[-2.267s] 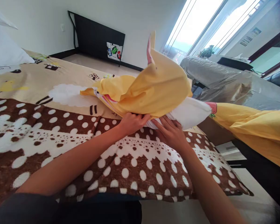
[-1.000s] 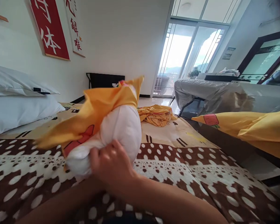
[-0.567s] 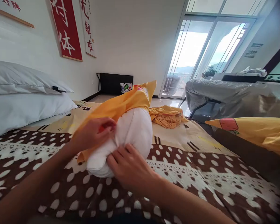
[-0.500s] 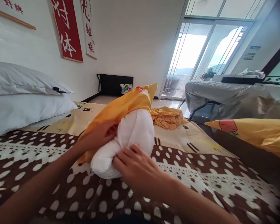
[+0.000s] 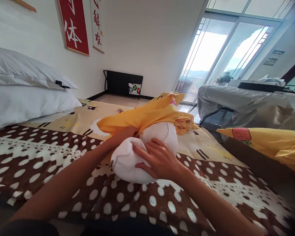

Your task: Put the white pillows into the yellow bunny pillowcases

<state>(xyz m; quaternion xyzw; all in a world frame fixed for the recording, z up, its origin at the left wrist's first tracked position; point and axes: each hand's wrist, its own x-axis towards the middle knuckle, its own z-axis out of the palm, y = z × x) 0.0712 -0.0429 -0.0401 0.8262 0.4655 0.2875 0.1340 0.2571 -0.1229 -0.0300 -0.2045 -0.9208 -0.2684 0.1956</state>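
Note:
A white pillow [image 5: 127, 164] lies folded on the bed, its far part inside a yellow pillowcase [image 5: 142, 114]. My right hand [image 5: 159, 159] grips the pillow from above, fingers and thumb pressed into its fold. Reaching in at the pillowcase's opening is my left hand [image 5: 129, 131], between the yellow cloth and the pillow; its fingers are hidden there. The pillowcase spreads away from me, its far corner raised and printed with a pink patch.
Brown-and-cream dotted bedding [image 5: 108, 196] covers the bed. White pillows [image 5: 27, 105] are stacked at left. Crumpled yellow cloth [image 5: 185, 123] lies behind the pillowcase, another yellow printed cloth [image 5: 267, 139] at right. A plastic-covered table [image 5: 226, 98] stands beyond, near glass doors.
The pillow and pillowcase have shifted right. My left hand has gone deeper under the yellow cloth, and my right hand has moved right and up over the pillow's fold.

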